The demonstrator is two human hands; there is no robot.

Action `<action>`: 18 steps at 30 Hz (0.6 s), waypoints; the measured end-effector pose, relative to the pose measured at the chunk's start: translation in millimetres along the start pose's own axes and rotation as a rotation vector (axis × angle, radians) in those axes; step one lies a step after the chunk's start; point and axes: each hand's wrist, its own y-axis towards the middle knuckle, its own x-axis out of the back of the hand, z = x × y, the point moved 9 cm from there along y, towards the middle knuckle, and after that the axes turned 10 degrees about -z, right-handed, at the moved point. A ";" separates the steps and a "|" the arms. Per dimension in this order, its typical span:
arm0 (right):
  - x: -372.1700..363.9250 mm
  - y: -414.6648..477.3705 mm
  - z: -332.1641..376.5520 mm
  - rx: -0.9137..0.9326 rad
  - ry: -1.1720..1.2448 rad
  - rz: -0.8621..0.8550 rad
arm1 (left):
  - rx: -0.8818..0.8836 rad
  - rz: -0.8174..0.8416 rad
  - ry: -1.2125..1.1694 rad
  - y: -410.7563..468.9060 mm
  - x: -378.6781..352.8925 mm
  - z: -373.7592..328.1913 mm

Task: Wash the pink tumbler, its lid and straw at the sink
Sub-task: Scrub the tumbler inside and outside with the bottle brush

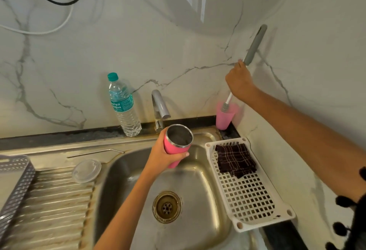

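Note:
My left hand (165, 155) grips the pink tumbler (176, 144) over the sink basin (198, 182), just below the tap (160, 109); its steel inside faces me and looks empty. My right hand (240, 82) is closed around the grey-handled bottle brush (254, 46), whose head stands in a pink cup (225, 118) in the back right corner. The clear lid (86, 171) lies on the drainboard left of the basin. The metal straw (95, 153) rests on the sink's rim behind the lid.
A water bottle (123, 107) stands left of the tap. A white perforated tray (248, 186) with a dark checked cloth (235, 160) bridges the basin's right edge. A grey basket (13, 186) sits at far left. The drain (167, 207) is uncovered.

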 end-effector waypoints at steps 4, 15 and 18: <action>34.7 -23.3 -25.6 -0.108 0.060 0.000 | -0.044 -0.017 0.040 -13.6 12.0 -5.9; 89.5 -121.2 39.7 0.019 0.711 -0.245 | -0.054 -0.094 0.204 -37.2 60.6 10.1; 95.2 -137.6 81.4 0.212 0.869 -0.180 | -0.062 -0.115 0.241 -40.4 74.8 11.5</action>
